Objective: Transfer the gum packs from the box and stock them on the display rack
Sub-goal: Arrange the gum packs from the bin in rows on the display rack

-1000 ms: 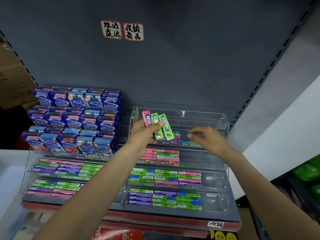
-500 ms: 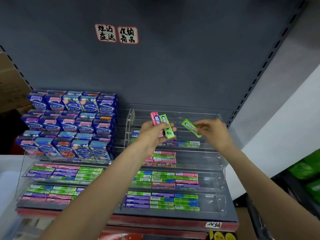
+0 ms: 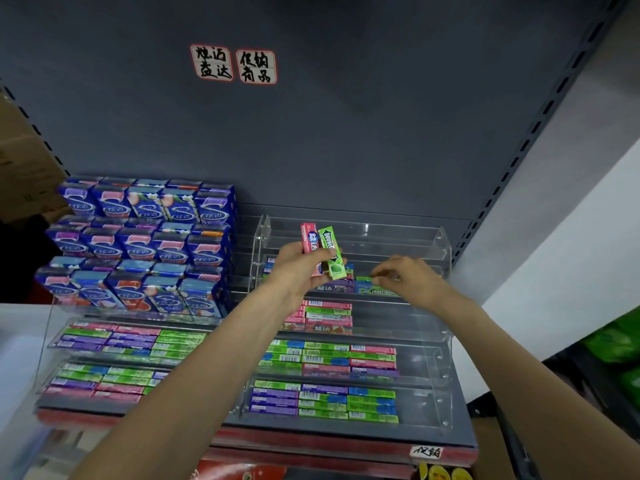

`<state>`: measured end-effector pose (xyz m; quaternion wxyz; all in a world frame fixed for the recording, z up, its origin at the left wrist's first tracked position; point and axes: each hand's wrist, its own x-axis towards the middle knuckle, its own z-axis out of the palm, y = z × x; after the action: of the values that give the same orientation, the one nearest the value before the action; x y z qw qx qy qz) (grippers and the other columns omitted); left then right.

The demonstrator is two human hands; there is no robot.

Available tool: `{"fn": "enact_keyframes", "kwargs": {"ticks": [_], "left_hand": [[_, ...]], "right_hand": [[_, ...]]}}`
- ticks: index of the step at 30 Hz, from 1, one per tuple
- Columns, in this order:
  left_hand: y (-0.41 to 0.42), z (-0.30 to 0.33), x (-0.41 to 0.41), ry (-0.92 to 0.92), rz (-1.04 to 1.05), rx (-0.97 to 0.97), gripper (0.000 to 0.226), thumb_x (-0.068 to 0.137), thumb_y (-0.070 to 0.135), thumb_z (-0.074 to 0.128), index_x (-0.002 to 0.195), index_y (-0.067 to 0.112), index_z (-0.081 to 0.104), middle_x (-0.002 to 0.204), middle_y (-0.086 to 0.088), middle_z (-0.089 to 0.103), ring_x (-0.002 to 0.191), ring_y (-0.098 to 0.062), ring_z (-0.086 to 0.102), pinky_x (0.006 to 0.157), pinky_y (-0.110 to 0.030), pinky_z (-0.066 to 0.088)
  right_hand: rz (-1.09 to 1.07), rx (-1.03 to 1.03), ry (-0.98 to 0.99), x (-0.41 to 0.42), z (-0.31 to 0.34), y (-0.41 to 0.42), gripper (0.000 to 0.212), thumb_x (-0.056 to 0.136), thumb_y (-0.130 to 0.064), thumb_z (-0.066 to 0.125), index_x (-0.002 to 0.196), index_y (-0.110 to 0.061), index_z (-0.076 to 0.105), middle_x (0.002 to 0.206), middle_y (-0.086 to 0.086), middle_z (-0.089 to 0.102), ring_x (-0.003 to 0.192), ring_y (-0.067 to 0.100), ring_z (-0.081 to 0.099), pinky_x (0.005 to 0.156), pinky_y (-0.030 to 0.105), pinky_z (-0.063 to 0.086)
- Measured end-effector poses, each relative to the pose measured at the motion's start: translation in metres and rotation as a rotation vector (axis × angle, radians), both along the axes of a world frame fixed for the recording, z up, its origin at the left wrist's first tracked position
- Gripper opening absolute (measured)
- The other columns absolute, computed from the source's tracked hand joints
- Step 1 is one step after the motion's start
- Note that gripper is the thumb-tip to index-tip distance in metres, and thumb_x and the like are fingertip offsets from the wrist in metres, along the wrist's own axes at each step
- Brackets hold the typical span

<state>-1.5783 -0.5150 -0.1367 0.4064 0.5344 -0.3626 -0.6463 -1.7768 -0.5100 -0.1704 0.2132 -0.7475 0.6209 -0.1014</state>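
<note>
You face a dark grey shelf back panel bearing two handwritten labels. On the shelf below it, to your left, stand stacked blue gum cartons above a clear tiered rack filled with flat green, purple and pink packs. Before you sits the clear acrylic display rack, its lower tiers lined with rows of gum packs in green, purple, blue and pink, while its topmost tier is bare.

Your left hand is raised in front of the rack's upper tiers, fingers curled round two upright packs: a pink gum pack and, touching it on the right, a green Doublemint pack.

Your right hand reaches to the second tier from the top, its fingertips pinching a green gum pack that lies flat at that tier, right above a Doublemint pack already lying there. Whether the pinched pack rests on the one beneath cannot be told.

A small tag is stuck on the red shelf edge.
</note>
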Motion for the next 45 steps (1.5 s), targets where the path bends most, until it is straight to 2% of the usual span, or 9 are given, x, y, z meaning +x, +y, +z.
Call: {"fn": "enact_keyframes", "kwargs": {"ticks": [8, 16, 20, 26, 29, 32, 35, 40, 45], "left_hand": [[0.0, -0.001, 0.001, -0.013, 0.005, -0.012, 0.01, 0.086, 0.007, 0.065, 0.09, 0.012, 0.059, 0.099, -0.007, 0.067, 0.088, -0.018, 0.066, 0.08, -0.031, 0.055], [-0.001, 0.0, 0.0, -0.021, 0.002, -0.028, 0.011, 0.084, 0.008, 0.067, 0.09, 0.012, 0.06, 0.093, -0.004, 0.066, 0.08, -0.011, 0.064, 0.063, -0.019, 0.055], [-0.002, -0.002, -0.001, 0.013, 0.005, -0.026, 0.012, 0.083, 0.007, 0.068, 0.09, 0.011, 0.06, 0.093, -0.005, 0.067, 0.082, -0.014, 0.067, 0.069, -0.021, 0.056], [-0.001, -0.002, -0.019, 0.076, 0.038, -0.038, 0.013, 0.082, 0.003, 0.069, 0.08, 0.013, 0.06, 0.08, -0.002, 0.066, 0.071, -0.012, 0.064, 0.065, -0.019, 0.056], [-0.002, -0.001, -0.03, 0.04, -0.015, -0.052, 0.01, 0.082, 0.006, 0.07, 0.082, 0.013, 0.062, 0.076, -0.001, 0.064, 0.066, -0.009, 0.06, 0.058, -0.016, 0.054], [-0.005, 0.0, -0.031, 0.0, -0.023, -0.049, 0.003, 0.089, 0.014, 0.064, 0.09, 0.011, 0.062, 0.084, -0.003, 0.065, 0.069, -0.009, 0.058, 0.058, -0.018, 0.055], [-0.009, -0.001, -0.023, 0.07, -0.017, -0.022, 0.018, 0.097, 0.014, 0.049, 0.11, 0.006, 0.057, 0.088, -0.004, 0.064, 0.071, -0.011, 0.057, 0.062, -0.022, 0.055], [-0.007, -0.004, -0.006, 0.053, -0.126, -0.105, 0.02, 0.1, 0.008, 0.038, 0.12, 0.005, 0.04, 0.095, -0.009, 0.068, 0.08, -0.015, 0.063, 0.077, -0.029, 0.057], [-0.006, -0.01, 0.005, -0.022, -0.193, -0.158, 0.013, 0.1, 0.013, 0.043, 0.112, 0.011, 0.046, 0.108, -0.006, 0.069, 0.095, -0.015, 0.067, 0.091, -0.034, 0.051]], "right_hand": [[0.007, 0.058, -0.05, 0.0, -0.004, -0.004, 0.035, 0.086, -0.024, 0.066, 0.119, -0.011, 0.061, 0.12, 0.004, 0.062, 0.109, 0.014, 0.056, 0.09, 0.02, 0.04], [-0.007, 0.066, -0.093, -0.004, -0.006, -0.005, 0.036, 0.086, -0.027, 0.065, 0.12, -0.013, 0.06, 0.122, 0.003, 0.062, 0.109, 0.012, 0.056, 0.089, 0.019, 0.041], [-0.041, 0.03, -0.121, -0.003, -0.004, -0.002, 0.041, 0.089, -0.031, 0.062, 0.125, -0.012, 0.057, 0.122, 0.001, 0.061, 0.111, 0.013, 0.056, 0.088, 0.018, 0.039], [-0.153, -0.072, -0.708, 0.022, 0.015, 0.01, 0.012, 0.088, -0.02, 0.063, 0.099, -0.024, 0.066, 0.094, -0.007, 0.068, 0.087, 0.002, 0.064, 0.079, 0.017, 0.05], [-0.171, -0.094, -0.83, 0.025, 0.021, 0.011, 0.017, 0.083, -0.004, 0.066, 0.091, -0.019, 0.066, 0.083, -0.004, 0.067, 0.072, -0.002, 0.064, 0.069, 0.015, 0.053], [-0.25, -0.165, -0.69, 0.013, 0.022, 0.009, 0.019, 0.081, -0.003, 0.068, 0.1, -0.007, 0.069, 0.083, -0.003, 0.065, 0.068, -0.003, 0.061, 0.07, 0.013, 0.052], [-0.281, -0.284, -0.287, -0.007, 0.016, 0.008, 0.025, 0.084, -0.011, 0.067, 0.109, -0.009, 0.069, 0.094, 0.0, 0.068, 0.081, 0.008, 0.062, 0.076, 0.01, 0.044], [-0.156, -0.283, 0.109, -0.01, 0.001, 0.006, 0.027, 0.093, -0.014, 0.055, 0.118, -0.016, 0.065, 0.116, 0.006, 0.065, 0.106, 0.026, 0.06, 0.091, 0.038, 0.049], [-0.059, -0.122, 0.087, -0.004, -0.012, 0.002, 0.028, 0.095, -0.02, 0.052, 0.12, -0.014, 0.064, 0.118, 0.006, 0.064, 0.104, 0.022, 0.06, 0.091, 0.031, 0.047]]}}
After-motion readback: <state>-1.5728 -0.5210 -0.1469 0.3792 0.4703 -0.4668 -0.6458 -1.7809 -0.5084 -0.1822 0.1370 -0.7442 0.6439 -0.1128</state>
